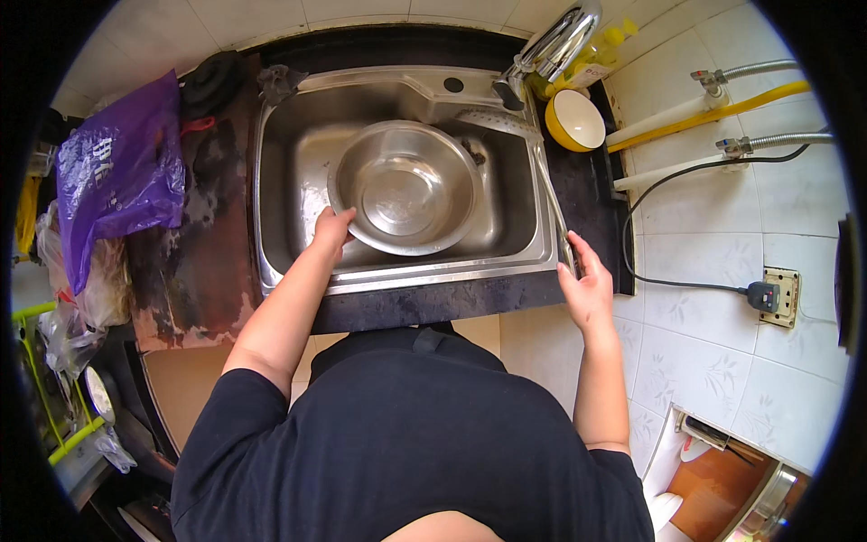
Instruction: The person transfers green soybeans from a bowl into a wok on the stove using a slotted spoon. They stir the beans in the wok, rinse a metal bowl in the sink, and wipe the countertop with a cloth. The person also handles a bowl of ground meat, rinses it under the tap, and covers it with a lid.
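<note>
A round stainless steel basin (397,237) sits in the sink (302,194), its inside shiny. My left hand (333,233) grips its near-left rim, thumb over the edge and the other fingers mostly hidden. Over on the right, my right hand (585,278) holds the handle end of a long metal skimmer (552,197). The skimmer's perforated head (497,120) reaches over the sink's far right corner, below the faucet (551,50).
A yellow bowl (575,121) and a yellow bottle (587,68) stand right of the sink. To the left are a purple plastic bag (122,163) and a dark worn board (203,244). A black cable (673,282) runs to a wall socket (780,297).
</note>
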Motion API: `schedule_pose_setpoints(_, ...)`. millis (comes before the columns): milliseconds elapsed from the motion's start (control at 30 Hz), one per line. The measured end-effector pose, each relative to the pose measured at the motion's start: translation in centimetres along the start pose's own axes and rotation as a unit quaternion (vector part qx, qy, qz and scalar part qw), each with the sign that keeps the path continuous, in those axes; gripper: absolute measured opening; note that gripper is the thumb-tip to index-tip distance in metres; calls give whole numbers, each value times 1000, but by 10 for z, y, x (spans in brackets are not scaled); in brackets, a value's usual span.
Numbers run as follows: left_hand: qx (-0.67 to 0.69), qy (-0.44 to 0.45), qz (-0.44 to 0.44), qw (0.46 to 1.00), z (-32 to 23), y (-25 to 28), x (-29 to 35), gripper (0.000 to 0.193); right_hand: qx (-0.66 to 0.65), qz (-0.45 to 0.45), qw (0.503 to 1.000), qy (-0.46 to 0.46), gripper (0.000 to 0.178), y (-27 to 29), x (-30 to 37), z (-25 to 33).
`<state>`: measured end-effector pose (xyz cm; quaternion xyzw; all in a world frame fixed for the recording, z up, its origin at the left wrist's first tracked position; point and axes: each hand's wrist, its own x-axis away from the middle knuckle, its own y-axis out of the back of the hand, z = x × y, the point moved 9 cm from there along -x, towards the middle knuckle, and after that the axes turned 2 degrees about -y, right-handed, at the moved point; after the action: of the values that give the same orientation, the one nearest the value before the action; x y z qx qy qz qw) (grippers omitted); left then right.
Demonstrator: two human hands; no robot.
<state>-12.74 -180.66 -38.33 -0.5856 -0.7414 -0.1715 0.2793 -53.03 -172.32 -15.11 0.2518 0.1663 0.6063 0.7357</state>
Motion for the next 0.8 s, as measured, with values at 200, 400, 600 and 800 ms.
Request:
schedule_pose_setpoints(200,-188,91,20,978,3,4,23,54,72,-38,994,77,47,5,-12,39)
schedule_pose_setpoints(400,-194,48,4,980,-16,0,43,65,75,-46,996,36,48,-5,-33,44)
schedule_pose_setpoints(600,-153,-115,17,981,-27,0,60,58,320,-55,931,163,52,-9,16,56)
schedule_pose_setpoints(800,-214,-263,3,941,-46,-1,106,44,371,-18,871,321,53,-44,26,76)
